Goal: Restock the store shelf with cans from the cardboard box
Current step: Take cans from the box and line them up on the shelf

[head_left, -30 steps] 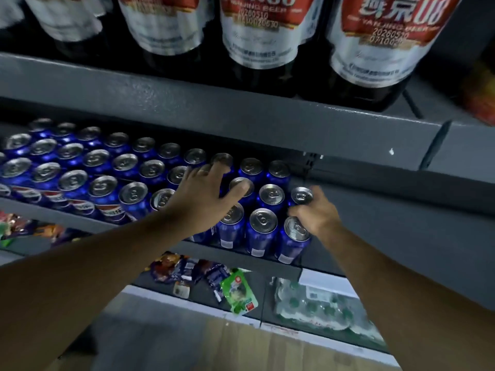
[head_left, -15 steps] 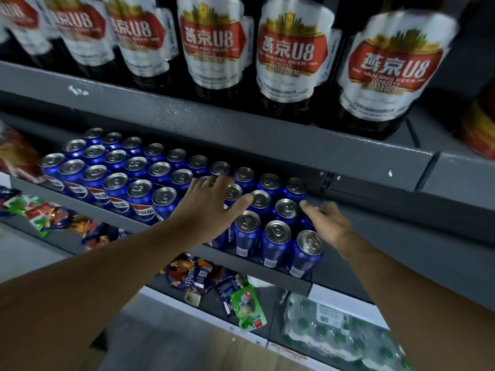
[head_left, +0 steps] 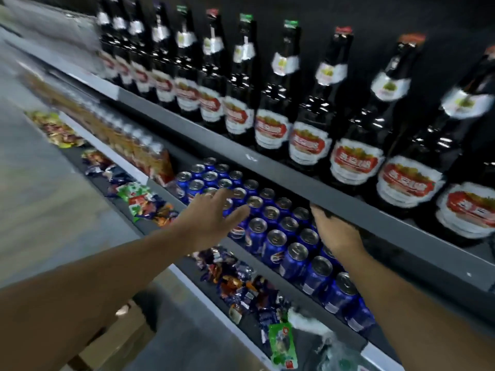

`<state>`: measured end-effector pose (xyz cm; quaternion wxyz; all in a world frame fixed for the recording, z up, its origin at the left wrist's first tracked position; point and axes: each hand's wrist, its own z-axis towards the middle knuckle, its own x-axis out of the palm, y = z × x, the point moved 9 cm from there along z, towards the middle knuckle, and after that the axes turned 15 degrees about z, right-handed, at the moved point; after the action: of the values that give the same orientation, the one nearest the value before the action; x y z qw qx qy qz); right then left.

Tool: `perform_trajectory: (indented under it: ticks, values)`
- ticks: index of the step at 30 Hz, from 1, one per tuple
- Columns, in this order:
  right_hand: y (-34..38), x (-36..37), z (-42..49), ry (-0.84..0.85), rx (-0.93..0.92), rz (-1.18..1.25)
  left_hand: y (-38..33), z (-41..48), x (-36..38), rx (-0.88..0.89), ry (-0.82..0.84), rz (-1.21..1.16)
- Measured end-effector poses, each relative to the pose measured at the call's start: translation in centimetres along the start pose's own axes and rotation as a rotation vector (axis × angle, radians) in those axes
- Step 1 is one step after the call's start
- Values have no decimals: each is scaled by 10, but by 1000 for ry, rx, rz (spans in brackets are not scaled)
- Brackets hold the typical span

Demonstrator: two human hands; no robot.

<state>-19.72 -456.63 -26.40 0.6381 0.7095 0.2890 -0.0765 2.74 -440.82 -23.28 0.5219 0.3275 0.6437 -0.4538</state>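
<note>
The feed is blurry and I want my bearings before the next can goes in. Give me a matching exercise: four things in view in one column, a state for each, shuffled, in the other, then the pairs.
Things
1. blue cans
2. dark bottles
3. snack packets
4. left hand

States
A. upright in a long row, red-and-white labels
B. fingers spread, holding nothing
C. lying loose in a heap
D. upright, packed in rows, silver tops

Pairs: 1-D, 2-A, 3-C, 4-B
</note>
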Motion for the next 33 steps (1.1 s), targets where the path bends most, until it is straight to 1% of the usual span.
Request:
perform_trajectory:
  ticks: [1,4,6,8,13,18,24,26,30,33]
  values:
    - [6,5,-4,-37,-19,24,10,-2,-5,-13,-8,8]
    - [71,97,-18,110,-215,51,88,-22,-33,-117,-70,-9]
    - [98,155,-26,190,-283,55,138,-32,-44,-174,-113,-24]
    - [127,210,-36,233,-328,41,185,-41,-52,-226,-146,-31]
    - [172,341,-56,339,-393,39,289,-66,-57,-337,-169,-37]
    - [196,443,-78,414,-400,45,388,-96,-40,-423,-64,-47]
    - [185,542,-88,491,-375,14,480,-118,3,-531,6,-110]
    - [168,573,-87,521,-360,13,505,-125,26,-555,33,-111]
    - [125,630,-85,594,-271,11,550,-132,79,-579,135,-117]
    - [98,661,-75,598,-221,29,579,-119,114,-576,189,-101]
